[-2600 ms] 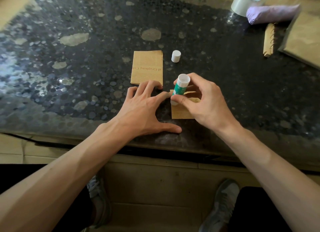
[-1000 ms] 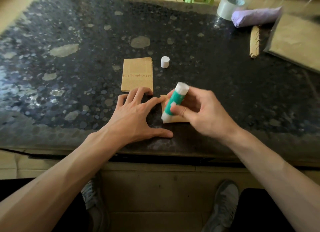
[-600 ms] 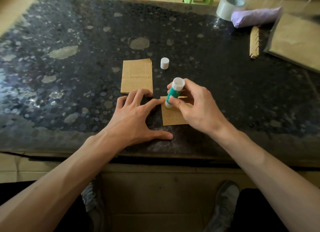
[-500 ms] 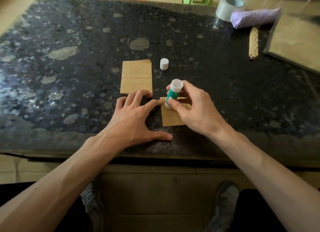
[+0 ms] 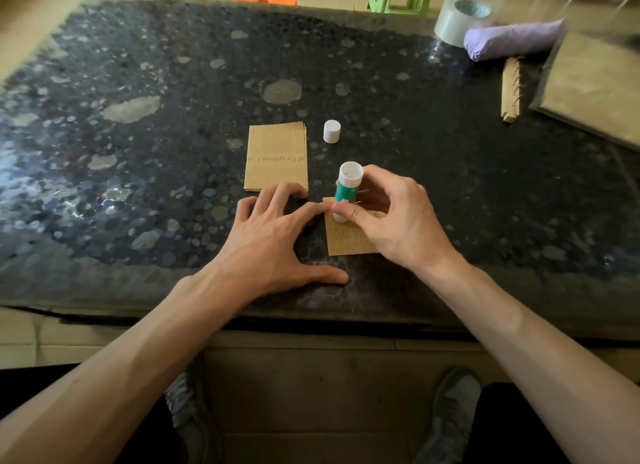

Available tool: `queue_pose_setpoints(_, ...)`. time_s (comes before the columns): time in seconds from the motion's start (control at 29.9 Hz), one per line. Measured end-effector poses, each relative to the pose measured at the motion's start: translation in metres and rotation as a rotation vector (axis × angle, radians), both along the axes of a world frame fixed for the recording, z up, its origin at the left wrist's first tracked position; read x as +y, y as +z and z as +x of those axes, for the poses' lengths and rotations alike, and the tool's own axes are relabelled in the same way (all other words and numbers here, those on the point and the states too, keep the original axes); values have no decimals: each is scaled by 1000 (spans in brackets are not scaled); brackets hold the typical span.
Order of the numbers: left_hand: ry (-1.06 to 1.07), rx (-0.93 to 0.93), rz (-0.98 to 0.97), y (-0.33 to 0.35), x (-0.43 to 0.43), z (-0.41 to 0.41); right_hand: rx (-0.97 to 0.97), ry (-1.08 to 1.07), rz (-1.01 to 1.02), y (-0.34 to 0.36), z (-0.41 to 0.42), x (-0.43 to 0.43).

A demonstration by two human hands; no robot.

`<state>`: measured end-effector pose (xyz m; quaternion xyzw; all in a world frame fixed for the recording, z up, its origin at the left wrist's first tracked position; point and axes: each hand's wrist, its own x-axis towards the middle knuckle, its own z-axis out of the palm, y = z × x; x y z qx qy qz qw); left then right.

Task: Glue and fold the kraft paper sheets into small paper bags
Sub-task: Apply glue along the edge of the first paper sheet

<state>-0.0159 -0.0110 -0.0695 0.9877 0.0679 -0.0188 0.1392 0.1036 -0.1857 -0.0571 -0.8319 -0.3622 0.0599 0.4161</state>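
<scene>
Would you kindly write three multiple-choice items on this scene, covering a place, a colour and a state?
1. The small white cylindrical cap stands: A) right of the kraft paper stack; B) on that stack; C) under it.
2. The white glue stick's label is: A) red; B) green; C) blue.
3. The right hand: A) lies flat; B) hangs empty; C) grips the glue stick.
Answers: A, it stands beside the stack's right edge; B, a green band shows; C, fingers curl round it.

Paper stack [image 5: 277, 157] and cap [image 5: 331, 131] flank a narrow gap; bare tabletop [image 5: 156, 172] spreads left.
</scene>
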Motion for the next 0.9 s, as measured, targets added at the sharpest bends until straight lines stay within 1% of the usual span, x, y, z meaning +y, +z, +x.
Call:
queue_pose_setpoints(0.57,-1,20,7,3,-1,0,136,85,-38,3,2,-10)
queue_pose_setpoints(0.9,0,17,9,3,-1,0,185,95,-3,5,-1,-15)
